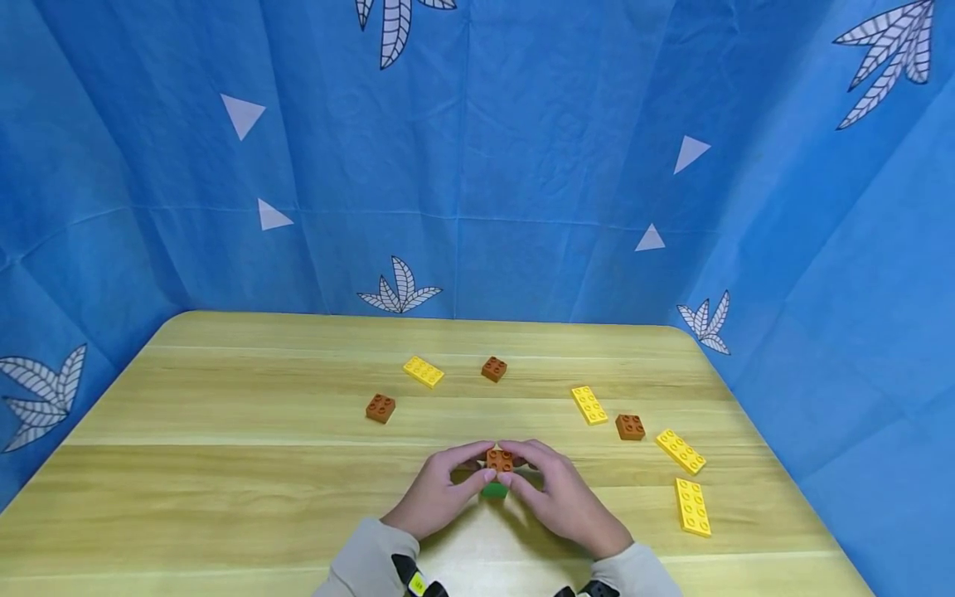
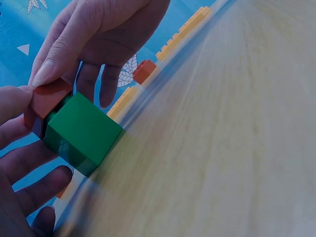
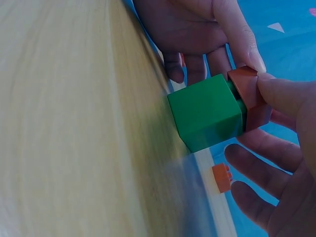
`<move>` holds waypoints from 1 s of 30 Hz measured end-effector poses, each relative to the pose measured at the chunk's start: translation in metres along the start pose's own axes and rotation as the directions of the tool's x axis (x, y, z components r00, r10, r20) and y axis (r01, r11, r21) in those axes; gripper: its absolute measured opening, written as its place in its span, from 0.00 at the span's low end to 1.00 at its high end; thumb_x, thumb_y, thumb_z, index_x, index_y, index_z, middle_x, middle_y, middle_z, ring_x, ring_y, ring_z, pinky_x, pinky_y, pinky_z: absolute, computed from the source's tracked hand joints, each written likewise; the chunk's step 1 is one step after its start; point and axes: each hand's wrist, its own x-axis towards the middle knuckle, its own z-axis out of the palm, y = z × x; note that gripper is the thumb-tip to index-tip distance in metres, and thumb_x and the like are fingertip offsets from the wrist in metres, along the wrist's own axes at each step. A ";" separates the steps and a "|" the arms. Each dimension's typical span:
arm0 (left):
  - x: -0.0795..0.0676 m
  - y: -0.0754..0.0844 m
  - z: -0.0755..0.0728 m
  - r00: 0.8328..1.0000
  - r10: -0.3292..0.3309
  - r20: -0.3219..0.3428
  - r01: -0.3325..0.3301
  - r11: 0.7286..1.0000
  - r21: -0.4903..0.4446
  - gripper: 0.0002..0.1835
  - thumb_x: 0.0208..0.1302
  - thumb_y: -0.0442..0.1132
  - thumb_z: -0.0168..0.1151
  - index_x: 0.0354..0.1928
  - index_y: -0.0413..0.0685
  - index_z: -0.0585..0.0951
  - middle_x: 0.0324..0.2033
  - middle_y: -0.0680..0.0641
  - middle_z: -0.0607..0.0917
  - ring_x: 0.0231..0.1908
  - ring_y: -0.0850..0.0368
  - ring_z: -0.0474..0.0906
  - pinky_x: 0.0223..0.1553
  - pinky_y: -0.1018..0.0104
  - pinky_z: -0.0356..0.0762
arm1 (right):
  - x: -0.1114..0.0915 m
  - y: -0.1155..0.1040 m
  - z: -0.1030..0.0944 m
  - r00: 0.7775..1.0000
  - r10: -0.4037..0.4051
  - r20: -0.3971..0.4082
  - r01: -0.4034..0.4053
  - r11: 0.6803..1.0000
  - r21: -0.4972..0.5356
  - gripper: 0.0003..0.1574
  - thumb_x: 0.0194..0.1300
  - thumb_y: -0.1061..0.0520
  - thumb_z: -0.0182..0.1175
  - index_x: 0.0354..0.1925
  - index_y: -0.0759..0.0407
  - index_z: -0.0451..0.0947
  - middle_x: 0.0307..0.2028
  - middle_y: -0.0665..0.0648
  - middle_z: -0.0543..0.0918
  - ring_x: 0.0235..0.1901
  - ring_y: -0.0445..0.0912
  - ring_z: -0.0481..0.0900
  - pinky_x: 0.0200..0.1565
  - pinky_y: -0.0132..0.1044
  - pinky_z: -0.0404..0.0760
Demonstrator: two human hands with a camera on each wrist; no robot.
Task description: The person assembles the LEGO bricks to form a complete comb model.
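Observation:
Both hands meet at the front middle of the table around a small stack. A brown brick (image 1: 499, 461) with studs on top sits tilted over a green block (image 1: 494, 491), which stands on the table. The wrist views show green studs in a slanted gap between the brown brick (image 2: 51, 98) and the green block (image 3: 207, 113). My left hand (image 1: 440, 496) pinches the brown brick from the left, thumb at its near side. From the right, my right hand (image 1: 561, 497) pinches the same brick, its thumb close to the left thumb. The other fingers spread beside the stack.
Beyond the hands lie two brown bricks (image 1: 380, 408) (image 1: 494, 369) and a yellow brick (image 1: 424, 371). Another brown brick (image 1: 630, 427) and several yellow bricks (image 1: 681, 452) lie to the right. A blue patterned curtain (image 1: 462, 166) hangs behind the wooden table (image 1: 246, 489).

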 end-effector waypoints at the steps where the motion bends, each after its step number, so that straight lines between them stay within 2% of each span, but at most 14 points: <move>1: 0.000 0.000 0.000 1.000 -0.001 0.000 0.001 1.000 0.004 0.23 0.67 0.50 0.57 0.62 0.55 0.74 0.55 0.52 0.80 0.53 0.57 0.76 0.56 0.56 0.72 | 0.000 0.000 0.000 1.000 0.000 0.003 0.000 1.000 0.008 0.27 0.66 0.43 0.56 0.59 0.53 0.73 0.49 0.45 0.80 0.47 0.39 0.78 0.51 0.43 0.78; 9: 0.000 -0.004 0.001 1.000 0.005 -0.003 -0.005 0.999 0.034 0.26 0.66 0.55 0.55 0.63 0.56 0.73 0.59 0.53 0.76 0.59 0.55 0.72 0.59 0.53 0.69 | -0.001 -0.001 -0.001 1.000 -0.013 -0.001 0.013 1.000 0.005 0.26 0.65 0.43 0.56 0.58 0.50 0.74 0.50 0.44 0.79 0.50 0.40 0.78 0.51 0.43 0.79; 15: 0.000 -0.003 -0.001 1.000 0.005 0.000 -0.005 1.000 0.026 0.27 0.65 0.55 0.56 0.63 0.52 0.73 0.59 0.53 0.77 0.60 0.55 0.71 0.61 0.52 0.68 | 0.000 -0.001 -0.002 1.000 -0.011 -0.001 0.011 1.000 0.020 0.25 0.65 0.44 0.58 0.57 0.50 0.75 0.50 0.43 0.79 0.52 0.41 0.77 0.52 0.44 0.78; 21: 0.001 -0.002 -0.001 1.000 0.004 0.007 -0.004 1.000 0.015 0.28 0.65 0.55 0.56 0.63 0.50 0.73 0.59 0.53 0.76 0.60 0.55 0.71 0.61 0.53 0.68 | 0.001 0.000 -0.001 1.000 -0.028 0.004 0.028 0.999 0.035 0.24 0.65 0.46 0.58 0.57 0.52 0.75 0.50 0.46 0.80 0.50 0.43 0.78 0.51 0.44 0.79; 26: 0.002 -0.004 -0.001 1.000 0.009 0.011 -0.009 1.000 0.008 0.28 0.65 0.54 0.56 0.63 0.49 0.73 0.60 0.52 0.76 0.60 0.54 0.71 0.60 0.53 0.68 | 0.001 0.001 -0.001 1.000 -0.001 0.018 0.000 0.998 0.071 0.23 0.65 0.47 0.58 0.56 0.52 0.75 0.50 0.48 0.80 0.49 0.44 0.79 0.51 0.43 0.79; 30: 0.002 -0.004 -0.002 1.000 0.010 0.016 -0.010 1.000 0.000 0.27 0.65 0.54 0.56 0.62 0.50 0.73 0.59 0.52 0.76 0.60 0.55 0.71 0.59 0.55 0.70 | 0.002 -0.003 -0.001 0.999 0.028 0.025 -0.030 0.996 0.087 0.22 0.65 0.52 0.59 0.56 0.55 0.75 0.50 0.51 0.81 0.49 0.46 0.79 0.51 0.45 0.79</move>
